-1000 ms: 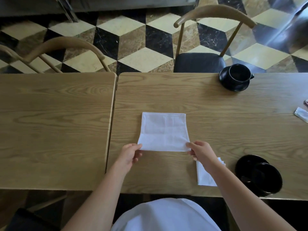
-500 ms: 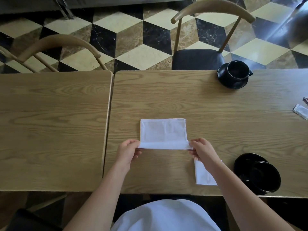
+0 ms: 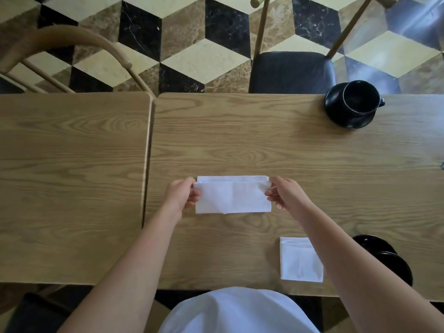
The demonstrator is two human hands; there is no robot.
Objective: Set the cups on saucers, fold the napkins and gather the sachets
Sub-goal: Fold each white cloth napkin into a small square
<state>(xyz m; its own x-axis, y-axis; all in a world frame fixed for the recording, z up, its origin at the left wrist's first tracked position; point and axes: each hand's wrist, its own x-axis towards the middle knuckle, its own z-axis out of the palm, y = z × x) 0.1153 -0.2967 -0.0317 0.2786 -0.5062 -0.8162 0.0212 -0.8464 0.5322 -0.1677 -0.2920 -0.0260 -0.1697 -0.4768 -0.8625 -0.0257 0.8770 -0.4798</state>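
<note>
The white napkin (image 3: 233,197) lies near the middle of the right-hand tabletop (image 3: 288,150), its near half doubled over toward the far edge so a thin strip of the lower layer shows beyond the fold. The left hand (image 3: 183,194) pinches the napkin's left end and the right hand (image 3: 282,194) pinches its right end, thumbs on top and fingers curled beneath the upper layer. The cloth looks light and limp — it will sag or skew if held at one point only, so the two upper corners are the sensible places to grip, with the edges lined up before pressing the crease flat. A second napkin (image 3: 300,259), already folded small, rests at the near edge beside a black cup and saucer (image 3: 394,263) partly hidden by the right forearm. Another black cup on its saucer (image 3: 352,104) sits at the far right — breakable, best lifted from below.
</note>
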